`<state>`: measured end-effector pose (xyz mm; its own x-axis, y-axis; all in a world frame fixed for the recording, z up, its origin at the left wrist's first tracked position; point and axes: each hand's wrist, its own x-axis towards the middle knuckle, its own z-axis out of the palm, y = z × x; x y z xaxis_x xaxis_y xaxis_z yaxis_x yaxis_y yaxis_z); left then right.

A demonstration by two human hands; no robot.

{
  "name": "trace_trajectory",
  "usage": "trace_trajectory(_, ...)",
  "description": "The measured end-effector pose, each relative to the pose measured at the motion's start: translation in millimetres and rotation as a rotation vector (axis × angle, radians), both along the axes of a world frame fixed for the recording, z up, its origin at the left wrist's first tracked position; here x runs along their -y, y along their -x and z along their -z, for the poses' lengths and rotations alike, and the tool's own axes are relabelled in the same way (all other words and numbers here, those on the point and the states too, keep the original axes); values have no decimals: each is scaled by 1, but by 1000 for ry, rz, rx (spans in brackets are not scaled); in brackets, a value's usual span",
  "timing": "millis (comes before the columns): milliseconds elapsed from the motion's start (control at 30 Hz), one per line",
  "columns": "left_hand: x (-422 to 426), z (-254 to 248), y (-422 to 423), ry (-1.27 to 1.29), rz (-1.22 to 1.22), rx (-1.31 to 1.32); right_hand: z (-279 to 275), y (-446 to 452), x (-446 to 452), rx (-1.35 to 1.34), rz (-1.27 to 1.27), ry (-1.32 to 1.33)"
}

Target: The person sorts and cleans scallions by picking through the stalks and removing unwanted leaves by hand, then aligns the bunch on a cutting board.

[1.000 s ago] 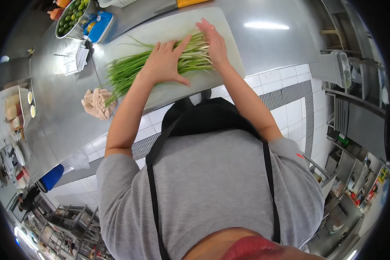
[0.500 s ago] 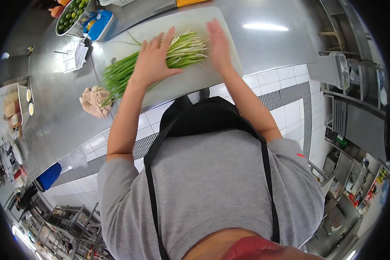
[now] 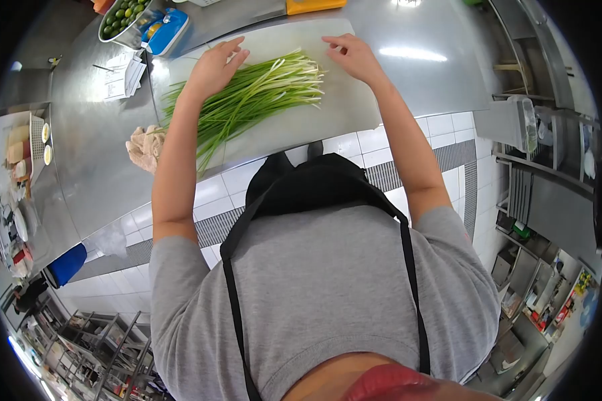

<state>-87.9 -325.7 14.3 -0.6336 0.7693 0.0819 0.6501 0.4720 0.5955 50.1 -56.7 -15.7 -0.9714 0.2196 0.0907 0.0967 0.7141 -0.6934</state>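
Long green stalks [image 3: 267, 83] with white ends lie loosely fanned on a pale cutting board [image 3: 351, 110]
The left hand [image 3: 214, 69], loosely open, is over the stalks' far edge, contact uncertain; the right hand [image 3: 354, 59], half curled and seemingly gripping nothing, hovers apart, just beyond the white ends. Stalks this slender probably want light pressure from flat palms, white ends level and strays laid parallel. The left forearm hides some leafy tips and part of a crumpled cloth [image 3: 144, 148]; both palms are hard to make out, and a yellow item [image 3: 314, 6] is cut off by the top edge
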Motion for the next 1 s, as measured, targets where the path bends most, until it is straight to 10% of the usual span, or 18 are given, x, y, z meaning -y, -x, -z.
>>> trace_trajectory(367, -11, -29, -32, -242, 0, 10, 0, 3, 27, 28, -77, -477)
trace_trajectory(933, -11, 2, -76, -185, -54, -344, -186, 53, 77, -608, -183, 205)
trace_trajectory(1000, -23, 7, -75, -172, 20, -383, -178, 45, 92, -181, -74, 111)
